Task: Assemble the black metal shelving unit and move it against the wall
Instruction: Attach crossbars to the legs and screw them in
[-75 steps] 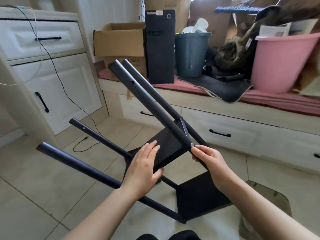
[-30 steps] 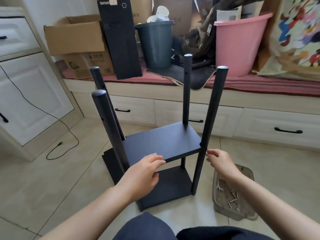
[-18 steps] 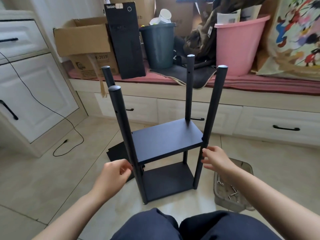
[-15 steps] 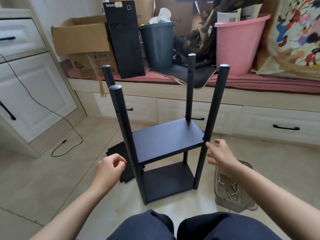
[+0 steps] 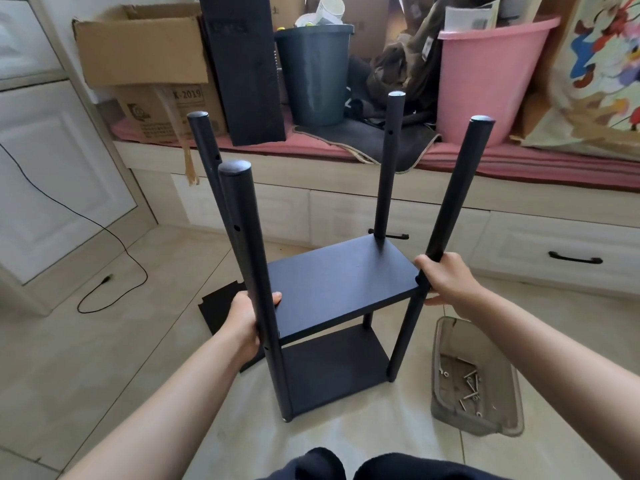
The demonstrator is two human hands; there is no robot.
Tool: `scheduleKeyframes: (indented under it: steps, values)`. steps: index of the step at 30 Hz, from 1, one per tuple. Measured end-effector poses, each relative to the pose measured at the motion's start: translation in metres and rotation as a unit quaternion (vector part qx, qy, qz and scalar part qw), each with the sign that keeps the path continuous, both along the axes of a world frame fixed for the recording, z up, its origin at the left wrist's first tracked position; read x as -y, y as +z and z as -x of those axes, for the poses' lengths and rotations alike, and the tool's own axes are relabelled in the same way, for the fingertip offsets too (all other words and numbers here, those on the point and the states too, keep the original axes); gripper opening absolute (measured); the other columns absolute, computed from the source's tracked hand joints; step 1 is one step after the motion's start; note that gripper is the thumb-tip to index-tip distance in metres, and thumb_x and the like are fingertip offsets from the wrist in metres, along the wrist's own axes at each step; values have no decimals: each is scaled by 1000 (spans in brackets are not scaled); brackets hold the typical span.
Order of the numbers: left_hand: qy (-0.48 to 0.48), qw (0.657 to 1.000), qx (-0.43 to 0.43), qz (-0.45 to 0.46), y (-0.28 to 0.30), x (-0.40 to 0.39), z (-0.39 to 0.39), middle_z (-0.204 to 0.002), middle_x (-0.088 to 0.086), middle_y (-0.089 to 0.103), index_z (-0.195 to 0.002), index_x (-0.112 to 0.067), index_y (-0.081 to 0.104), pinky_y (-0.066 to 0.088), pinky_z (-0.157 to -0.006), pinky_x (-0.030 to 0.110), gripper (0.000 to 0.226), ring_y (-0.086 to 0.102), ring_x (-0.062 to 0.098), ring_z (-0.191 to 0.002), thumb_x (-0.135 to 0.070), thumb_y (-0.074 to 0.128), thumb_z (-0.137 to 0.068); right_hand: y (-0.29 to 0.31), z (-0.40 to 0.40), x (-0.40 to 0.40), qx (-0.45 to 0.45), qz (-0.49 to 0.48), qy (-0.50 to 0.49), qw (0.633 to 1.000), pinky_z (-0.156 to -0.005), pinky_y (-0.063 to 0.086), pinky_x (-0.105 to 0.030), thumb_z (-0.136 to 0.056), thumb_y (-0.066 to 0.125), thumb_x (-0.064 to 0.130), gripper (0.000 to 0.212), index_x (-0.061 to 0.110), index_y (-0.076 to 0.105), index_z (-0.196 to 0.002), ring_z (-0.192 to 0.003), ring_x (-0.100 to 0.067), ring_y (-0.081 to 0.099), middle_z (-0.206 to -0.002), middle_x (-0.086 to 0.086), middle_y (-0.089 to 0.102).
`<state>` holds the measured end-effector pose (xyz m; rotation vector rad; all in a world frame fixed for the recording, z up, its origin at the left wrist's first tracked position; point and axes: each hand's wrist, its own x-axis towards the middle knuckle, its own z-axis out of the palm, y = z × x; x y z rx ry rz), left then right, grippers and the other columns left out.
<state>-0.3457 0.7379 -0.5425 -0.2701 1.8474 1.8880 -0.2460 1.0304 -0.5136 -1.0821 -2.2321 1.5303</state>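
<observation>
A spare black panel [image 5: 221, 306] lies flat on the tiled floor [image 5: 86, 341]; the left hand [image 5: 244, 323] wraps the shelving unit [image 5: 341, 282]'s near-left post, the right hand [image 5: 446, 277] clasps its near-right post, beside a tray of screws [image 5: 474, 379].

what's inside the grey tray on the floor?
The grey tray holds loose screws and a few washers, lying toward its near end. The near wall hides whatever lies right behind it.
</observation>
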Motion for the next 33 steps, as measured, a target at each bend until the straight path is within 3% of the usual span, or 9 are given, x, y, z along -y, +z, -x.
scheduleKeyframes:
  steps: [6, 9, 13, 18, 23, 26, 28, 31, 33]
  values:
    - [-22, 999, -9, 22, 2, -4, -4, -128, 26, 57, -135, -3, 40, 58, -78, 53, 46, 63, 41, -110, -11, 65, -97, -1, 2, -7, -24, -10, 12, 1000, -50, 29, -31, -88, 51, 17, 20, 12, 46, -69, -59, -22, 36, -60, -4, 43]
    - [-32, 999, -6, 31, 3, -6, -8, -130, 29, 56, -139, -5, 37, 50, -58, 40, 50, 62, 38, -100, -14, 64, -98, -2, 2, -10, -33, -8, 14, 999, -53, 30, -33, -88, 50, 19, 16, 13, 47, -73, -62, -22, 37, -63, -3, 43]
    - [-17, 1000, -9, 16, -1, -11, -7, -126, 26, 58, -138, -4, 38, 49, -59, 38, 47, 62, 38, -99, -13, 64, -99, -10, 4, -11, -42, -33, 26, 998, -68, 35, -38, -92, 53, 26, 24, 2, 55, -86, -72, -22, 44, -75, -6, 48]
    - [17, 1000, -6, -10, -5, -21, -9, -102, 17, 55, -139, 8, 38, 49, -44, 27, 57, 60, 26, -76, -6, 69, -93, -11, 7, -12, -50, -5, 27, 998, -73, 35, -36, -95, 55, 20, 36, -13, 55, -106, -80, -23, 44, -86, -8, 48]
    - [67, 997, 5, -28, -6, -32, -14, -82, 9, 55, -131, 6, 48, 48, -39, 22, 46, 58, 21, -62, -5, 70, -92, -5, -13, 9, 13, -114, 22, 993, -64, 40, -26, -92, 48, 12, 29, 9, 60, -119, -81, -18, 56, -104, -5, 65]
    - [97, 994, 24, -44, -6, -44, -20, -88, 11, 57, -130, 4, 46, 49, -39, 23, 45, 60, 21, -66, -5, 69, -92, 10, -31, 31, -10, -153, 68, 986, -86, 42, -23, -92, 51, 9, 45, 15, 53, -137, -101, -13, 56, -123, 3, 61]
    - [121, 991, 34, -53, -9, -54, -26, -103, 13, 58, -128, 1, 41, 50, -40, 23, 45, 62, 21, -77, -2, 67, -92, 25, -41, 50, -47, -146, 137, 979, -98, 44, -24, -92, 55, 9, 38, 19, 61, -128, -117, -11, 58, -126, 7, 64]
    - [160, 982, 51, -93, -7, -72, -37, -107, 10, 56, -116, -14, 30, 59, -59, 35, 43, 64, 21, -86, -2, 66, -95, 45, -51, 86, -73, -109, 303, 944, -98, 49, -23, -91, 66, 23, 33, 33, 60, -122, -119, 1, 56, -123, 20, 62]
    - [179, 973, 71, -132, -3, -81, -45, -116, 15, 56, -131, -13, 31, 57, -81, 45, 45, 64, 27, -95, -1, 59, -98, 51, -53, 104, -75, -94, 349, 929, -95, 51, -22, -89, 69, 34, 32, 38, 56, -118, -117, 2, 57, -120, 21, 61]
